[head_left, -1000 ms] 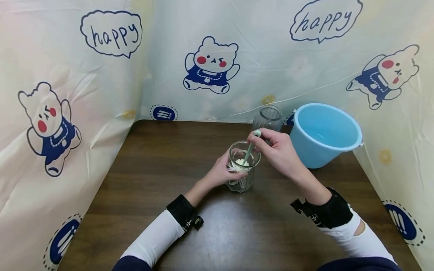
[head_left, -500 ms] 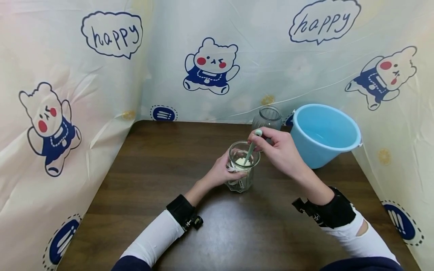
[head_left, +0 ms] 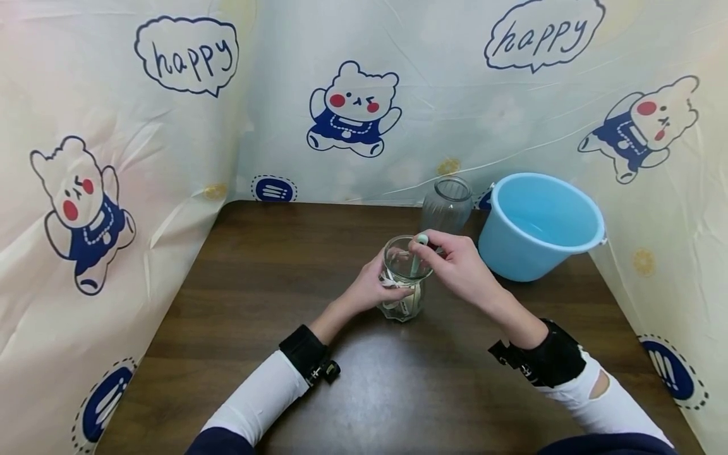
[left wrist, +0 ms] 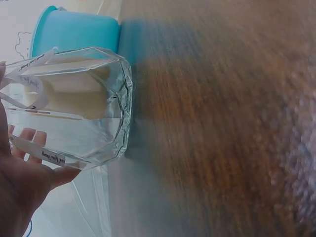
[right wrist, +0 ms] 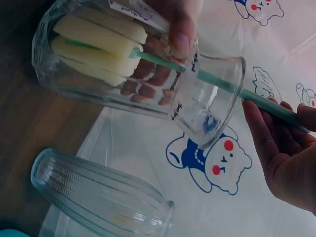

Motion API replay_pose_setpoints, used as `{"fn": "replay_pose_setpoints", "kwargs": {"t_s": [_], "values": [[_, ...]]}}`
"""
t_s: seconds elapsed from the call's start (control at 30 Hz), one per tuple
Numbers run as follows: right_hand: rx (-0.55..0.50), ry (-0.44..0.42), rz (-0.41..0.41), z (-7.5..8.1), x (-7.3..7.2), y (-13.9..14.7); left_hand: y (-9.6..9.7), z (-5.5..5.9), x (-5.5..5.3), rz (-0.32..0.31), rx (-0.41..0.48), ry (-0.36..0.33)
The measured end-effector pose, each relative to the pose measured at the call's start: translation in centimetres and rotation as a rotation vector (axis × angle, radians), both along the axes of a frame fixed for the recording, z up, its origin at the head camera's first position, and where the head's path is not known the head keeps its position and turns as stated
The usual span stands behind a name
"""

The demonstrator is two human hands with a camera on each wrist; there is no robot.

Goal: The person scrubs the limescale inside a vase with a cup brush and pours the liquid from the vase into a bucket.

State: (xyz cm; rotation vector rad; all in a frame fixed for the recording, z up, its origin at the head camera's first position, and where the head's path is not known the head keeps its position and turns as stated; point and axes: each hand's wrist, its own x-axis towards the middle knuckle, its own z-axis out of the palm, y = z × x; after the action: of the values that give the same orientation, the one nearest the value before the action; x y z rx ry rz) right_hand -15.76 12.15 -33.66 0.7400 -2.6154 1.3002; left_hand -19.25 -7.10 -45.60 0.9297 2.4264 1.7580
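One glass jar (head_left: pixel 406 279) stands on the table (head_left: pixel 256 265), gripped by the left hand (head_left: pixel 372 284); the right hand (head_left: pixel 463 268), at the jar's three o'clock, pinches the sponge brush (right wrist: pixel 215 81), sunk deeper inside than a second ago.

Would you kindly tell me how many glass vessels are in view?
2: a ribbon-tied jar gripped by the left hand, and a ribbed vase standing farther back, beside the blue bucket.
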Motion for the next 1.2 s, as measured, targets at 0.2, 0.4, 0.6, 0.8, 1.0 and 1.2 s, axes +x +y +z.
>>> {"fn": "replay_pose_setpoints", "kwargs": {"t_s": [0.2,0.4,0.6,0.8,1.0,1.2], "values": [[-0.044,0.039,0.005,0.9,-0.3,0.2,0.0,-0.2,-0.1,-0.001,-0.008,-0.001],[-0.121,0.082,0.01,2.1,-0.2,0.5,0.0,-0.1,0.1,0.004,-0.015,-0.008],[0.039,0.151,0.06,0.9,-0.2,0.4,0.0,0.0,-0.1,-0.004,-0.009,-0.007],[0.11,0.184,0.101,0.7,-0.3,0.2,-0.1,0.2,-0.1,0.002,-0.011,-0.003],[0.079,0.238,0.078,2.2,-0.2,0.2,-0.1,-0.1,0.0,-0.002,-0.011,-0.009],[0.107,0.208,0.081,2.2,0.0,0.0,0.0,-0.1,-0.1,-0.011,-0.003,-0.008]]}}
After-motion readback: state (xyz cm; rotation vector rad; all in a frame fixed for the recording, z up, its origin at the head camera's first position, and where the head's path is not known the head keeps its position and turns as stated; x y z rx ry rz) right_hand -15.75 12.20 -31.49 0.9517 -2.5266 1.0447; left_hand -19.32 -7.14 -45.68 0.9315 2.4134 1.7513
